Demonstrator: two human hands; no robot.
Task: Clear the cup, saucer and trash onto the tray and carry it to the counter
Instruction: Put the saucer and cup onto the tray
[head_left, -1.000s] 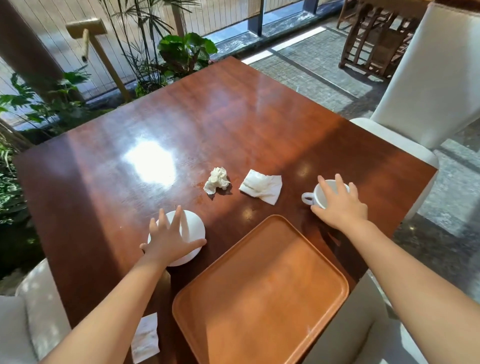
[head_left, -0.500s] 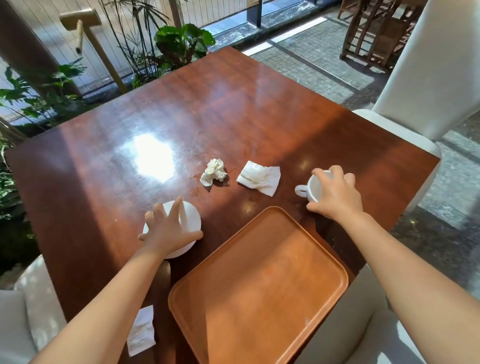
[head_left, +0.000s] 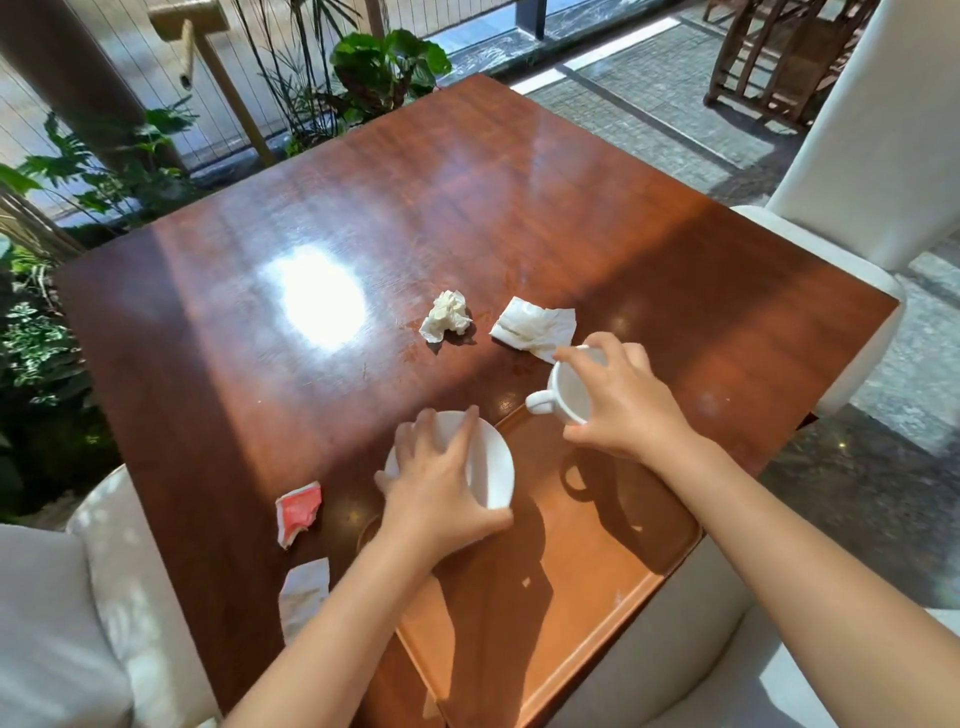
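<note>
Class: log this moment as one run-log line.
left hand: holds saucer over tray | right hand: holds cup above tray | napkins: on table

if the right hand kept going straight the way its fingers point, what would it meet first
Holding the cup, the right hand points up-left across the table. The flat napkin lies just beyond its fingertips, so probably that first, though the raised hand might pass above it.

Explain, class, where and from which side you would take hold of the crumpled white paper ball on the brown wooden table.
Take the crumpled white paper ball across its bunched upper half, coming straight down from above. It sits alone on the brown wooden table, apart from the flat white napkin, and its folds stand up into a lump, so a fingertip pinch should close around it easily.
</note>
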